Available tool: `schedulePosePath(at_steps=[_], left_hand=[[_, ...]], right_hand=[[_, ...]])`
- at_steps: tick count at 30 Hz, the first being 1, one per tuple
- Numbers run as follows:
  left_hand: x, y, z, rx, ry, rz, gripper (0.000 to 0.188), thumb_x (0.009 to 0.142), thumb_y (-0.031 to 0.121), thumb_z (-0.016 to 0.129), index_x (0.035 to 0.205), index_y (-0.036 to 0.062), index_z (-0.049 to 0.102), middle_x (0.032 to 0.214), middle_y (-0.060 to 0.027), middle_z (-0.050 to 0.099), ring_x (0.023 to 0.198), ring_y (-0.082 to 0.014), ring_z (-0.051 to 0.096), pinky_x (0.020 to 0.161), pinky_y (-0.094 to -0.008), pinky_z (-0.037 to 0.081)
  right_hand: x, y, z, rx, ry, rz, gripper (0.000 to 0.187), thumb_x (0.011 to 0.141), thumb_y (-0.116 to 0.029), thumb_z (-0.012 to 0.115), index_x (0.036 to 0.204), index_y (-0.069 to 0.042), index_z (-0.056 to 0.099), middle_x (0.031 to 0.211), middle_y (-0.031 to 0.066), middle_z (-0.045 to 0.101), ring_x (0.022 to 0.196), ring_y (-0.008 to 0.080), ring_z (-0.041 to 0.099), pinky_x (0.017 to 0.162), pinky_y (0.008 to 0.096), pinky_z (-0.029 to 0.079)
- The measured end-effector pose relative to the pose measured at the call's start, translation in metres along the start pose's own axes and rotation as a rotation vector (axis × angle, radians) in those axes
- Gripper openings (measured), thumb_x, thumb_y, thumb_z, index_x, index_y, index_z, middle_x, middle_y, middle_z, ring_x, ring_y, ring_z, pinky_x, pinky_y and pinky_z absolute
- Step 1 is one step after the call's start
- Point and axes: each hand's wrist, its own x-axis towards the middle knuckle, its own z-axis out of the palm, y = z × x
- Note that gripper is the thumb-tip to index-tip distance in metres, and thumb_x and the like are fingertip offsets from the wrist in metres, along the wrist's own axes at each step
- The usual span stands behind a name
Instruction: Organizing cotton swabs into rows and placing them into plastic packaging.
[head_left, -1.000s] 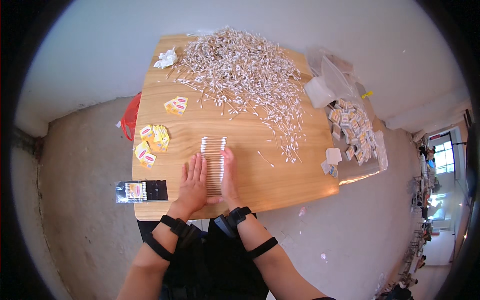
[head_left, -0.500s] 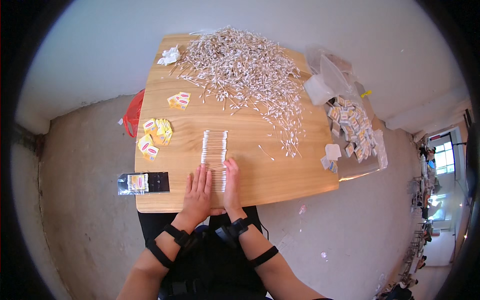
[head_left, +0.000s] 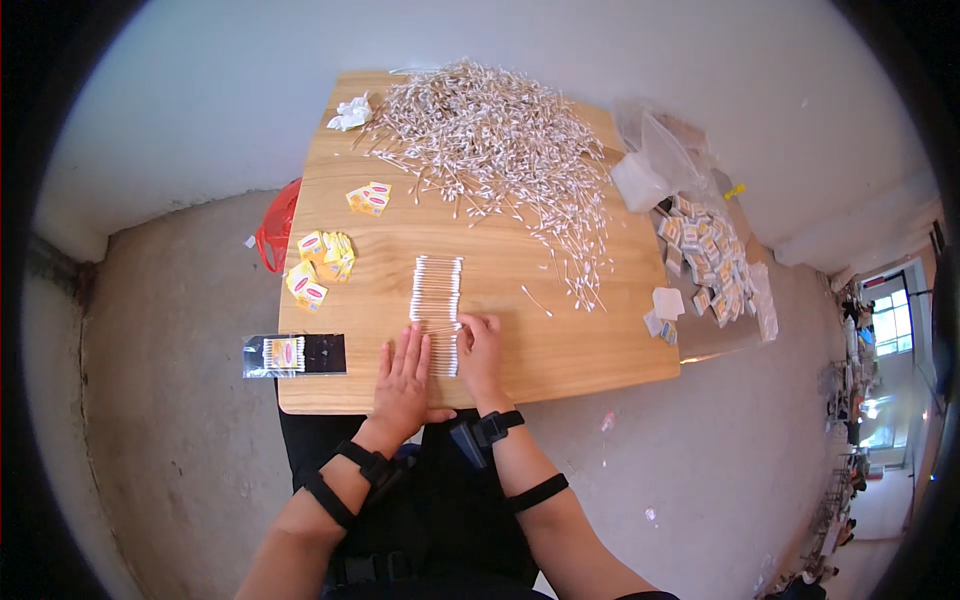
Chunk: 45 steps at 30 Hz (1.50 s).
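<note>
A neat column of cotton swabs [head_left: 437, 285] lies side by side on the wooden table [head_left: 570, 350] in front of me. My left hand [head_left: 402, 385] rests flat along the lower left of this column, fingers stretched out and touching the swab ends. At the column's right side my right hand [head_left: 482, 352] has its fingers curled in, thumb and forefinger pinched at the end of a swab that lies slightly aslant across the others. The pinch itself is partly hidden by the fingers. Beyond the column spreads a large heap of loose cotton swabs [head_left: 500, 130].
At left lie yellow cards [head_left: 325, 262] and a black-and-clear pouch [head_left: 325, 353] holding swabs. A crumpled white tissue [head_left: 350, 112] sits far left; a red bag [head_left: 275, 232] hangs beside the table. White pieces [head_left: 667, 302] lie at the right edge, beside many small boxes [head_left: 705, 245] on plastic.
My right hand has gone from extended fingers beside the column to a curled pinch at its right edge. My left hand stays flat on the left. The whole view has shifted slightly.
</note>
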Motion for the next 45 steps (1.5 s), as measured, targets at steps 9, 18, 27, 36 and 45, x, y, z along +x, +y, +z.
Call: schedulePosePath(at_steps=[9, 18, 27, 36, 45], left_hand=[[0.0, 0.001, 0.0, 0.059, -0.047, -0.029, 0.132, 0.051, 0.066, 0.076, 0.146, -0.0052, 0.018, 0.155, -0.0207, 0.013, 0.145, -0.0307, 0.013, 0.116, -0.049, 0.012], [0.0, -0.001, 0.002, 0.083, -0.048, -0.028, 0.131, 0.054, 0.068, 0.075, 0.146, -0.0051, 0.018, 0.156, -0.0196, 0.013, 0.145, -0.0294, 0.012, 0.116, -0.0487, 0.01], [-0.001, 0.002, -0.004, 0.029, -0.016, -0.006, 0.134, 0.05, 0.063, 0.079, 0.146, -0.0057, 0.016, 0.155, -0.0221, 0.013, 0.145, -0.0324, 0.014, 0.115, -0.051, 0.013], [-0.003, 0.002, 0.002, 0.125, -0.061, 0.039, 0.129, 0.054, 0.069, 0.073, 0.147, -0.0032, 0.02, 0.156, -0.0187, 0.014, 0.146, -0.0298, 0.011, 0.115, -0.0513, 0.01], [-0.007, 0.002, -0.002, 0.073, -0.047, 0.011, 0.128, 0.053, 0.068, 0.075, 0.147, -0.0015, 0.021, 0.155, -0.0222, 0.012, 0.145, -0.0335, 0.01, 0.115, -0.0517, 0.011]], right_hand=[[0.002, -0.005, -0.001, 0.021, 0.042, 0.04, 0.007, 0.083, -0.003, 0.066, 0.089, -0.003, 0.065, 0.09, 0.0113, 0.054, 0.07, 0.0214, 0.06, 0.064, 0.0308, 0.051], [0.014, -0.004, -0.003, -0.039, 0.0, 0.112, 0.007, 0.078, -0.006, 0.071, 0.081, -0.001, 0.066, 0.082, 0.0098, 0.057, 0.068, 0.0205, 0.061, 0.064, 0.0318, 0.051], [0.015, 0.014, -0.005, 0.056, -0.066, 0.135, 0.011, 0.081, -0.01, 0.07, 0.086, -0.001, 0.067, 0.083, 0.0092, 0.063, 0.071, 0.0152, 0.06, 0.066, 0.0287, 0.049], [-0.01, 0.01, -0.012, 0.287, -0.07, 0.2, 0.013, 0.086, -0.011, 0.066, 0.098, -0.006, 0.067, 0.082, 0.0074, 0.065, 0.067, 0.0134, 0.059, 0.063, 0.0264, 0.048], [-0.013, -0.013, -0.025, -0.003, -0.228, 0.051, 0.013, 0.078, -0.008, 0.07, 0.09, -0.01, 0.068, 0.079, 0.0077, 0.058, 0.069, 0.02, 0.061, 0.063, 0.0311, 0.05]])
